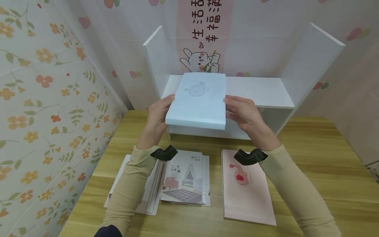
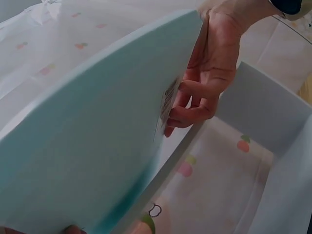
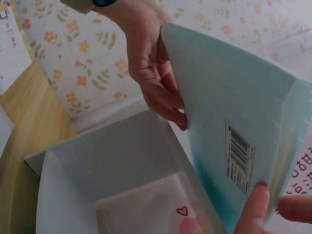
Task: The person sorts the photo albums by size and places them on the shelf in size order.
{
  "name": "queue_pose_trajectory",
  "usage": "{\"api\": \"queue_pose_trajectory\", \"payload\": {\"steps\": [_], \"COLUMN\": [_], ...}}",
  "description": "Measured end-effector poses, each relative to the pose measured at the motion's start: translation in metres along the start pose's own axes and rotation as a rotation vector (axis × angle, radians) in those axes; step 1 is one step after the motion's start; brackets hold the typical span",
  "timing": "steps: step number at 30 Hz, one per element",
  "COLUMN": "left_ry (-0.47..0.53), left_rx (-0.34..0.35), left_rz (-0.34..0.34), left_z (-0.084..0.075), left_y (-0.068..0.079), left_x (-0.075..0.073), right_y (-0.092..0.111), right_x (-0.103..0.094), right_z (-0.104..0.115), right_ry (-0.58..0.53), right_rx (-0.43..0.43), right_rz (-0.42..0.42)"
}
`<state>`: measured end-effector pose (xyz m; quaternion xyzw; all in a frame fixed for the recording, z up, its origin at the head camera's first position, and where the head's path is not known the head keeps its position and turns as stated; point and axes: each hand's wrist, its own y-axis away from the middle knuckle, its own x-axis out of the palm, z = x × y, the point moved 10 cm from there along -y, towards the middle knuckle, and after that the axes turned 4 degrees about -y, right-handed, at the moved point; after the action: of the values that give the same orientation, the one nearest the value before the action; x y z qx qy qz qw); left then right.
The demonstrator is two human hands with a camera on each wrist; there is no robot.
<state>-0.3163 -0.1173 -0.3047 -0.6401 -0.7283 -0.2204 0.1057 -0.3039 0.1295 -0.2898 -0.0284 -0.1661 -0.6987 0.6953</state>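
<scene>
A thick light-blue notebook with a small whale drawing on its cover is held up in front of the white shelf. My left hand grips its left edge, and my right hand pinches the right edge between thumb and fingers. In the right wrist view a barcode label shows on the notebook's underside, along with its page edges. The white shelf stands behind, with tall side panels and one horizontal board; the notebook hides part of that board.
On the wooden table lie a pink notebook with an elephant drawing, a booklet with a printed room scene, and another white booklet partly behind my left sleeve. Flowered cloth hangs at the left.
</scene>
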Motion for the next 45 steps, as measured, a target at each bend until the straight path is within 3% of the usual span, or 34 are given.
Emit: {"api": "queue_pose_trajectory", "payload": {"steps": [7,12,15,17,22,25,32,37,41,45], "left_ry": [0.046,0.084,0.092,0.043,-0.086,-0.097,-0.045,-0.02,-0.101,-0.177], "left_rx": [0.036,0.046,0.05,0.059,0.105,0.15,0.248,0.333,0.415,0.454], "left_rz": [-0.112,-0.114,-0.068,-0.029,0.122,0.211,0.256,0.361,0.438,0.467], "left_z": [0.001,0.0,-0.001,-0.002,-0.007,-0.009,-0.009,-0.012,-0.016,-0.017], "left_y": [-0.005,-0.005,-0.005,-0.004,0.002,0.006,0.011,0.015,0.019,0.02], "left_x": [-0.008,-0.009,-0.007,-0.005,0.001,0.005,-0.002,-0.002,-0.001,-0.004], "right_y": [0.0,0.001,0.001,0.002,0.003,0.003,0.004,0.005,0.009,0.014], "right_x": [0.004,0.007,0.01,0.01,0.01,0.01,0.016,0.024,0.033,0.042], "right_z": [-0.002,-0.005,-0.005,-0.005,-0.006,-0.006,-0.005,-0.004,-0.003,-0.004], "right_ry": [0.006,-0.061,-0.12,-0.142,-0.158,-0.141,-0.075,-0.005,0.116,0.231], "right_rx": [-0.027,-0.04,-0.058,-0.072,-0.118,-0.15,-0.213,-0.214,-0.231,-0.249], "right_rz": [-0.015,0.038,0.075,0.088,0.087,0.066,0.064,0.213,0.375,0.499]}}
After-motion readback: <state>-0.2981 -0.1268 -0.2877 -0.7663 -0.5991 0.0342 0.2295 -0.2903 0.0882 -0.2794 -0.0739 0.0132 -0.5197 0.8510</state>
